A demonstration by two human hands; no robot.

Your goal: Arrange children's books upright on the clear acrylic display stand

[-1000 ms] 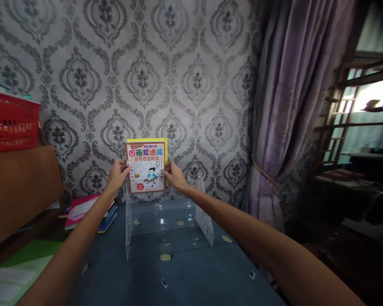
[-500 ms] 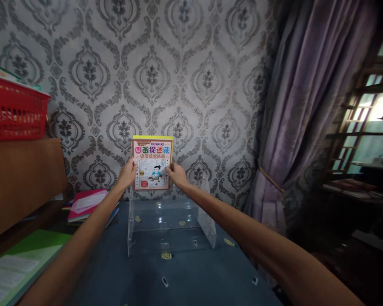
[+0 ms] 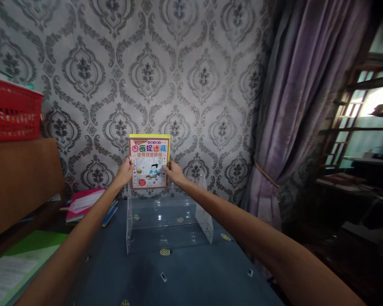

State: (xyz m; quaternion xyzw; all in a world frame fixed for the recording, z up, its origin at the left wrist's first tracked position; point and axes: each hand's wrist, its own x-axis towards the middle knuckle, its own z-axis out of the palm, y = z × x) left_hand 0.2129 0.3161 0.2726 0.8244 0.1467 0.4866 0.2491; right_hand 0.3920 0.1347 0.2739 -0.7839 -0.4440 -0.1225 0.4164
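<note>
A picture book (image 3: 149,162) with a colourful cover stands upright on the top step of a clear acrylic stand (image 3: 166,221), in front of a yellow book (image 3: 148,137) whose top edge shows behind it. My left hand (image 3: 125,171) grips the picture book's left edge. On the opposite edge, my right hand (image 3: 174,173) holds it. The stand sits on a blue patterned cloth (image 3: 178,276) against the wallpapered wall.
A pile of books topped by a pink one (image 3: 84,203) lies left of the stand. A wooden cabinet (image 3: 19,178) carries a red basket (image 3: 11,112). A green folder (image 3: 15,267) lies bottom left. A purple curtain (image 3: 293,106) and a window (image 3: 364,114) stand to the right.
The picture book has slid up and back against the yellow book, so less of the yellow one shows. Both hands stay on its edges.
</note>
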